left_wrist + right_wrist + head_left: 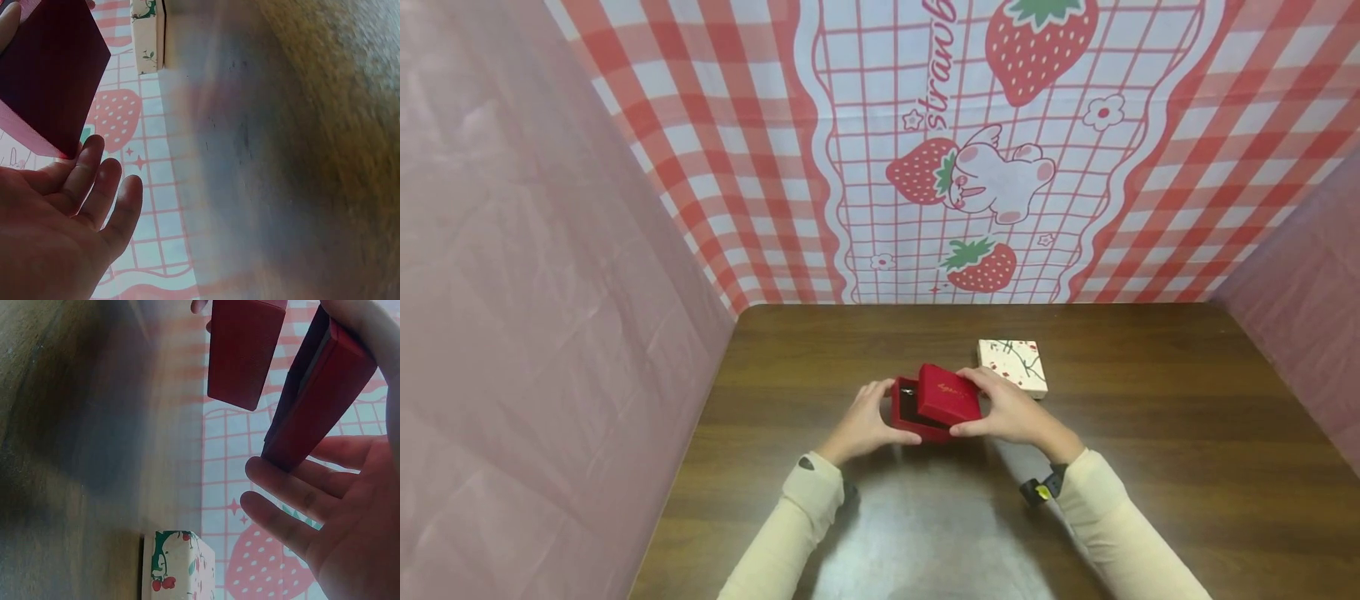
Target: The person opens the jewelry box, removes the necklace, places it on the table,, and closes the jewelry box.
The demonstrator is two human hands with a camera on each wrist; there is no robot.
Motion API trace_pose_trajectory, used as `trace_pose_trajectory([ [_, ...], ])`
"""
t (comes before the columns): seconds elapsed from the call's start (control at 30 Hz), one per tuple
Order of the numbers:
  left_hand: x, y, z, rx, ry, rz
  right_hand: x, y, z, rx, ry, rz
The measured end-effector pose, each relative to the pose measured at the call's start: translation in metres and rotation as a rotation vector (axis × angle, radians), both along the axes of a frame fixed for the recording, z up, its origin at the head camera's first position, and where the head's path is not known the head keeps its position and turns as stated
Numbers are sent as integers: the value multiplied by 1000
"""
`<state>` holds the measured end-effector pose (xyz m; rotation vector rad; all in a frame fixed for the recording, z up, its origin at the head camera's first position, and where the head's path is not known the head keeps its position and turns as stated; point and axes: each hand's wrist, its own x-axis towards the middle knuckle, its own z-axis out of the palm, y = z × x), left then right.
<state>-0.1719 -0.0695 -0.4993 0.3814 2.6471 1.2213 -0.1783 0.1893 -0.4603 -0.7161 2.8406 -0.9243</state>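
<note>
You have your left hand [863,423] on the red base [910,412], just below the centre of the head view, its thumb along the near side and its fingers at the far left corner, so the base is gripped between them. Your right hand [1011,414] grips the red lid [949,395] the same way, thumb at the near edge and fingers at the far one, just right of the base. The lid is tilted and overlaps the right part of the base in the head view, leaving the dark inside showing at the left, where a small shiny piece [907,391] lies near the top; it is too small to make out. In the right wrist view, a gap shows between lid and base at the upper right, with your lower fingers spread beneath the lid. In the left wrist view, the base fills the upper left, with your thumb at its edge. A white patterned box [1015,363] sits on the brown table [1150,417], above your right hand in the head view, with a strawberry cloth [865,167] across the top of the frame.
</note>
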Motion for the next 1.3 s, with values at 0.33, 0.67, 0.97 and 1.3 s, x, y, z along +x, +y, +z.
trace_pose_trajectory([
  [0.33, -3, -4, 0, 12, -4, 25, 2, 3, 0, -4, 13, -16],
  [0.67, -3, -6, -1, 18, 9, 47, 7, 8, 0, -34, 27, -33],
  [0.97, -2, -8, 1, 32, 36, 52, 16, 17, -4, -25, 79, -62],
  [1.3, -2, -11, -1, 51, 11, 84, 34, 30, -9, 7, 73, -93],
])
